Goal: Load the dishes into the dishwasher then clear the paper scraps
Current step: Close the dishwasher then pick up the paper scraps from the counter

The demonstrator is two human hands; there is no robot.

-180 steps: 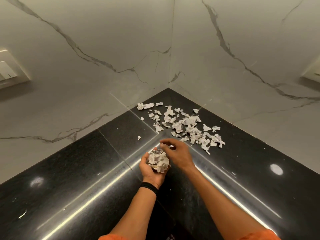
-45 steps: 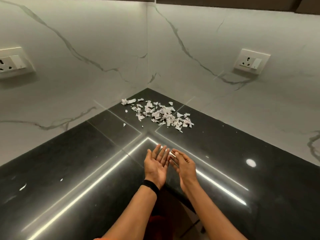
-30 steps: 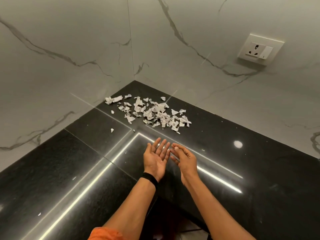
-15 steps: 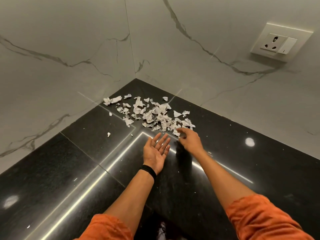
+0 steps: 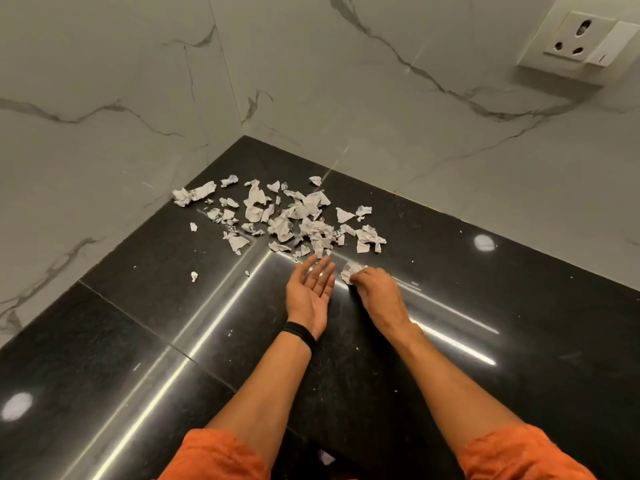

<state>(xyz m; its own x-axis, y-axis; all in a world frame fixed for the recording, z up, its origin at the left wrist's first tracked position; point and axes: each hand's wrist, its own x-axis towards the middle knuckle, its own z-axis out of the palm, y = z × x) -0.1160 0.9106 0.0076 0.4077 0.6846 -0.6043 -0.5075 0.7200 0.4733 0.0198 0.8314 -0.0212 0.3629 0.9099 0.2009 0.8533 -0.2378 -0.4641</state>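
Observation:
Several torn white paper scraps [image 5: 287, 216] lie scattered in the far corner of the black stone counter [image 5: 131, 327]. My left hand [image 5: 311, 292] lies palm up with straight fingers at the near edge of the pile, and nothing is in it. My right hand [image 5: 375, 291], just to its right, pinches a crumpled paper scrap [image 5: 349, 270] against the counter. A black band sits on my left wrist.
White marble walls meet behind the scraps. A wall socket [image 5: 585, 39] sits at the upper right. Two stray bits of paper [image 5: 194, 276] lie left of the pile. The counter's inner front edge runs below my forearms.
Both hands, which held a wad of scraps six seconds ago, came back with nothing in them. My right hand reached the pile's near edge and now pinches a scrap, pulling it toward my left palm.

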